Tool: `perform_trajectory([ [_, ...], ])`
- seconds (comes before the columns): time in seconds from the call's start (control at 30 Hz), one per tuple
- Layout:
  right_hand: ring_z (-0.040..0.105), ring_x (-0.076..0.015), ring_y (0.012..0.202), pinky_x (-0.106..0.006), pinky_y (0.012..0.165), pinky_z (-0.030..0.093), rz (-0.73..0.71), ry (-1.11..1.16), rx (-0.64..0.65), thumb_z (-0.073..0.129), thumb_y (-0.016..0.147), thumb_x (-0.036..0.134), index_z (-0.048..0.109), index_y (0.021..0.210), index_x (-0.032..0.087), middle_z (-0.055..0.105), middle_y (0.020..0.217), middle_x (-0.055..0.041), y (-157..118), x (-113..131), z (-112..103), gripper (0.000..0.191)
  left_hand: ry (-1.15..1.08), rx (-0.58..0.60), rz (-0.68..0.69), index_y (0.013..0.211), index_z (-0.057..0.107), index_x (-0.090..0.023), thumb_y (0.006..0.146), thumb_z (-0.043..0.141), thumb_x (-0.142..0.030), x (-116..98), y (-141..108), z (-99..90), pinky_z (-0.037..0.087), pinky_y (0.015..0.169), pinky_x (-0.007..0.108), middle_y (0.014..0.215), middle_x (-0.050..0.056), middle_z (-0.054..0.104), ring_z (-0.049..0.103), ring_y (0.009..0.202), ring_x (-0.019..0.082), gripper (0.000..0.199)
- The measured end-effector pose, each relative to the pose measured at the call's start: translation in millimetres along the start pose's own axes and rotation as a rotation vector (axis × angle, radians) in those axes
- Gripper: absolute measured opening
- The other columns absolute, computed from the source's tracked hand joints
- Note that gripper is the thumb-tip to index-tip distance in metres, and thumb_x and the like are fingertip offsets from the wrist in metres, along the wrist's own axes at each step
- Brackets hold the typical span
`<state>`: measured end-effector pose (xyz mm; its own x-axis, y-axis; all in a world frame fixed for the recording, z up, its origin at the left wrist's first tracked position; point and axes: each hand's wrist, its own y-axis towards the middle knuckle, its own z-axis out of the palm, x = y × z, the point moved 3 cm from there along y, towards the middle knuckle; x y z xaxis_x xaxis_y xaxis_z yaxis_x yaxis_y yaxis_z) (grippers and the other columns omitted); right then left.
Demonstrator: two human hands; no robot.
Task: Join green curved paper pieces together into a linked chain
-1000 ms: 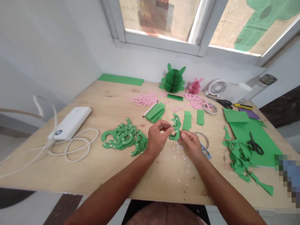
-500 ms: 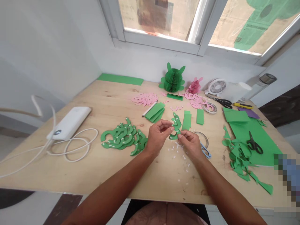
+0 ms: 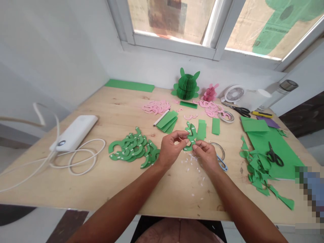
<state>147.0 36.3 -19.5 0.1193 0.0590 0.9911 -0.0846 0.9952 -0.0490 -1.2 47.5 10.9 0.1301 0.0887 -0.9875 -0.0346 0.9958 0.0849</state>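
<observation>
Between my two hands is a curved green paper piece with small white strips on it. My left hand pinches its left side with thumb and forefinger. The fingertips of my right hand are closed on its lower right edge. Tiny white paper bits lie on the wood just below. Left of my left hand, a heap of green curved cutouts bears similar white strips. Beside my right hand are a tape roll and a light-blue tool, both partly hidden.
White power bank and cable at left. Pink cutouts, a pen, folded green strips and paper figures farther back. Green scraps, black scissors, a fan and a bottle at right.
The green piece has turned slightly between my hands, and my left forefinger has stretched a little farther over it. The surroundings are unchanged.
</observation>
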Motion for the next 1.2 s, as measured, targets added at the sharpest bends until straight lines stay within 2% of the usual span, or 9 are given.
perform_trajectory([
  [0.57,0.041,-0.0077,0.048,-0.021,0.047,0.029,-0.004,0.013,0.005,0.067,0.071,0.032,0.064,0.072,0.017,0.054,0.053,0.0037,0.2,-0.8,0.3,0.015,0.090,-0.014,0.027,0.089,0.070,-0.017,0.068,0.066,-0.024,-0.4,-2.1,-0.6,0.049,0.074,0.030,0.084,0.005,0.070,0.062,0.078,0.017,0.022],
  [0.9,0.043,-0.0087,0.048,-0.022,0.048,0.031,0.013,0.017,-0.005,0.068,0.070,0.034,0.063,0.072,0.017,0.054,0.054,0.0026,-0.7,2.0,0.8,0.018,-0.146,0.007,-0.120,0.080,0.071,-0.018,0.067,0.066,-0.025,-4.6,-0.5,1.0,0.048,0.076,0.028,0.085,0.004,0.070,0.062,0.081,0.016,0.016],
  [1.2,0.044,-0.0081,0.048,-0.021,0.048,0.031,0.042,0.072,0.008,0.069,0.069,0.032,0.064,0.071,0.017,0.055,0.054,0.0026,-1.3,2.1,1.9,0.016,-0.187,0.022,-0.152,0.077,0.069,-0.017,0.065,0.069,-0.024,-1.7,1.0,0.1,0.047,0.071,0.026,0.078,0.003,0.068,0.059,0.073,0.014,0.014],
])
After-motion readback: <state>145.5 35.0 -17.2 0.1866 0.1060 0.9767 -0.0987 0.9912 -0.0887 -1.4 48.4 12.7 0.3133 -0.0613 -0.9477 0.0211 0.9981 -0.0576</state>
